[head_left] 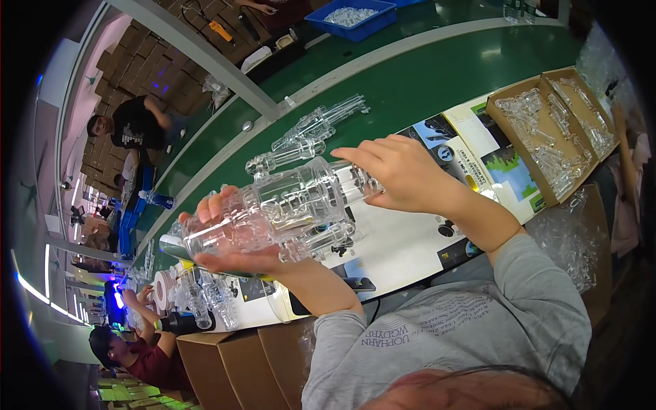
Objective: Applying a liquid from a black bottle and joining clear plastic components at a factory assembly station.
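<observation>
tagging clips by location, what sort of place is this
Probably a factory or workshop: a long green work surface, a divided cardboard tray of small clear parts, and stacked cartons beyond.

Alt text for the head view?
Left hand cradles one end of a large clear glass vessel, right hand at the other, above a printed sheet on a green table. At right, a cardboard tray holds glass pieces.

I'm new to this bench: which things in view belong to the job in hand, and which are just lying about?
In the job, apparently:
large clear cylindrical glass vessel, in the left hand
narrow clear glass piece, in the right hand (whether joined, I can't tell)

Lying about, apparently:
blue rectangular plastic bin
orange corded device
</observation>
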Demonstrator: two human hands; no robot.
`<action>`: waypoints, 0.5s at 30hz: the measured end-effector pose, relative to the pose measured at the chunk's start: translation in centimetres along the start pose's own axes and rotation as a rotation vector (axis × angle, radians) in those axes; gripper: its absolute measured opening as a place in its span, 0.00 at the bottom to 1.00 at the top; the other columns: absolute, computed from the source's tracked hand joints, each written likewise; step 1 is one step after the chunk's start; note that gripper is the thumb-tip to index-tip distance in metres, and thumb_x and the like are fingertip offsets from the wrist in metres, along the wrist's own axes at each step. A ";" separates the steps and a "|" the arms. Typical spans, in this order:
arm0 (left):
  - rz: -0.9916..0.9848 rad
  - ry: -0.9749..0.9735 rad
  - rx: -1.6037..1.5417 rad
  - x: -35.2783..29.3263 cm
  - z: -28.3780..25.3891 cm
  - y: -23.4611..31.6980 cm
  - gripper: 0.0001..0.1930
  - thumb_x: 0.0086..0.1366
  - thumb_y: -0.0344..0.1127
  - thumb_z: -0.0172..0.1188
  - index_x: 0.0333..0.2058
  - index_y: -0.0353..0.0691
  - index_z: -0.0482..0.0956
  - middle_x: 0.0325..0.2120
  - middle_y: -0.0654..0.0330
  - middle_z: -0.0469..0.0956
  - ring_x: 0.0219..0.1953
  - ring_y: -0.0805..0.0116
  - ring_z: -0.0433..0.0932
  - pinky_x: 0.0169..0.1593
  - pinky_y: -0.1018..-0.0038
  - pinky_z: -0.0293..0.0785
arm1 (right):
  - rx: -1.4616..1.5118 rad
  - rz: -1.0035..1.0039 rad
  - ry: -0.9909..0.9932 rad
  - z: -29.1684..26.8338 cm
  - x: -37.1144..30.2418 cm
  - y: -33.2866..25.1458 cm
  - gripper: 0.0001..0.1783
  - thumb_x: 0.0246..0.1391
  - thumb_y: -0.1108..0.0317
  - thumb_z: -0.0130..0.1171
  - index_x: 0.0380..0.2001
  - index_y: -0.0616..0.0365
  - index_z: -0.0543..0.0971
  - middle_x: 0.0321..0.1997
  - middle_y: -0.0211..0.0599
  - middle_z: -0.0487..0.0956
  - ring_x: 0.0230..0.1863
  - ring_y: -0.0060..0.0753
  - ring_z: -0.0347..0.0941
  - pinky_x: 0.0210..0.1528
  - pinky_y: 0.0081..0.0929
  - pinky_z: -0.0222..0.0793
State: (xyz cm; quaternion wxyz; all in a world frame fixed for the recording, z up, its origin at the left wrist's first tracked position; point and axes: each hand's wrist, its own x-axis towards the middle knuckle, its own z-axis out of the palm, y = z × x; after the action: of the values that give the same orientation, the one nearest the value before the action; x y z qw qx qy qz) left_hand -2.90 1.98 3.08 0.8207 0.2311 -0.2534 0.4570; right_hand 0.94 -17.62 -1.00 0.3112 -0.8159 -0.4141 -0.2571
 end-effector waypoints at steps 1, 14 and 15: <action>0.107 -0.034 0.211 -0.3 0.3 0.0 0.27 0.54 0.55 0.54 0.45 0.40 0.67 0.29 0.63 0.65 0.35 0.70 0.68 0.48 0.64 0.69 | 0.033 0.006 0.003 0.3 0.0 0.2 0.34 0.26 0.68 0.67 0.45 0.49 0.71 0.30 0.30 0.74 0.30 0.33 0.71 0.35 0.28 0.65; -0.003 -0.280 -0.201 -0.8 0.3 1.3 0.27 0.52 0.44 0.59 0.48 0.44 0.62 0.27 0.62 0.63 0.31 0.71 0.64 0.42 0.70 0.62 | 0.041 -0.054 0.098 1.2 -0.3 -0.3 0.26 0.28 0.73 0.60 0.40 0.49 0.72 0.25 0.29 0.72 0.27 0.32 0.71 0.34 0.28 0.66; 0.066 -0.200 -0.012 -1.4 1.2 1.2 0.26 0.52 0.45 0.57 0.47 0.42 0.63 0.28 0.62 0.63 0.31 0.70 0.65 0.43 0.69 0.62 | 0.037 -0.047 0.102 1.6 -0.3 -0.2 0.26 0.28 0.73 0.60 0.40 0.49 0.72 0.25 0.29 0.72 0.27 0.32 0.71 0.34 0.28 0.66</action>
State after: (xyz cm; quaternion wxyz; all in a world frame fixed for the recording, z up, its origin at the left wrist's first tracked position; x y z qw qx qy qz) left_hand -4.79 0.91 3.29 0.7771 0.2620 -0.3444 0.4569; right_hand 0.83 -16.51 -2.24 0.3407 -0.7859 -0.4216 -0.2977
